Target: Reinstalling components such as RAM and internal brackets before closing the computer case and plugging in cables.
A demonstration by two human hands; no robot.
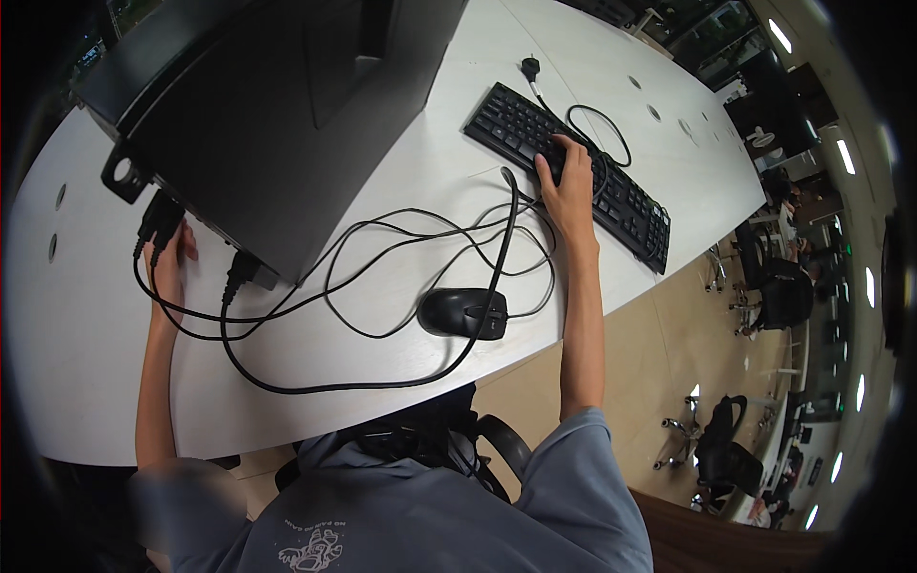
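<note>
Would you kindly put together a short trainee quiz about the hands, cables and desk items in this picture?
1. True or false: the right hand rests on the black keyboard.
2. Where is the left hand? A) on the mouse B) at the cable plugs behind the black computer case C) on a chair
3. Fill in: the black mouse lies among loose black ____ on the white table.

Key: 1 true; 2 B, at the plugs on the computer case; 3 cables.
</note>
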